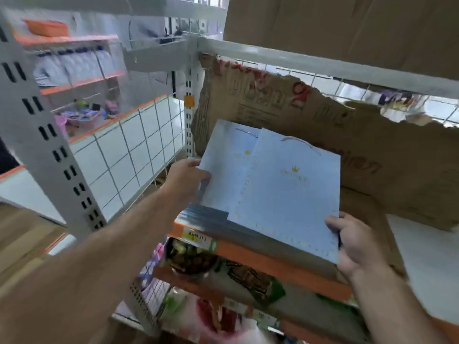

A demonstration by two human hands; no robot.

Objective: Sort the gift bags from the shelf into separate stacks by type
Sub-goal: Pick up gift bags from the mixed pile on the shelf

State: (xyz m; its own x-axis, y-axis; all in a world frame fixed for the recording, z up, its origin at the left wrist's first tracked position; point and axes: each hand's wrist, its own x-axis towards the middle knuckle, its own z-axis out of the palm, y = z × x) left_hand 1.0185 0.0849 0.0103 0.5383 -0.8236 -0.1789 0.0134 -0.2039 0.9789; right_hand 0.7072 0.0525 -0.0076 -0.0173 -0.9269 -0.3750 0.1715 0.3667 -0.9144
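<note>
The person's L hand (186, 180) gripped the rear blue bag (223, 170) by its edge, R hand (355, 242) pinched the front blue bag (285, 194) by a corner, both above the dark stack (206, 217) at the shelf lip (285, 266) (same crown print, prob. one type), so best squared flush before stacking.

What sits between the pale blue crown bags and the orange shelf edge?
A dark grey stack of flat items, lying under the pale blue bags on the orange shelf edge, in the head view.
</note>
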